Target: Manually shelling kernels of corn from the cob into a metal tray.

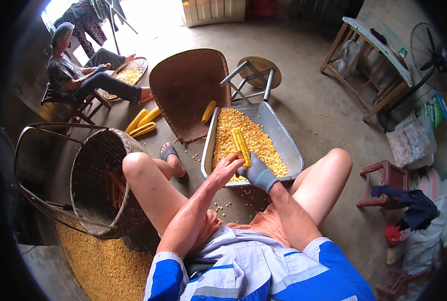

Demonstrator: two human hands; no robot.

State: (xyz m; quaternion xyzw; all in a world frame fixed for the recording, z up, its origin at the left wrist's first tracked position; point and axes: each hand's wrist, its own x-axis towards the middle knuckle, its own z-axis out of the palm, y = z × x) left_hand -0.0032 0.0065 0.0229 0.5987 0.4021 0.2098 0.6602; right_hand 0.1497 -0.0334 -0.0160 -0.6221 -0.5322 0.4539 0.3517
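Observation:
Over the metal tub (293,155) I hold an ear of corn (241,145), tilted with its tip away from me and rows of yellow kernels on it. My right hand (258,172), in a grey glove, is closed around its lower part. My bare left hand (226,170) has its fingers curled against the near left side of the same ear. Loose corn kernels (256,143) fill much of the tub below. Another ear of corn (209,111) lies by the tub's far left corner, on the edge of a woven scoop basket (188,85).
A tall wicker basket (90,165) with reddish cobs inside stands left of my knee, beside a kernel heap (103,266). Several ears (144,121) lie on the floor. A stool (258,72) rests tipped beyond the tub. Another person (78,70) sits far left with a kernel tray (142,65).

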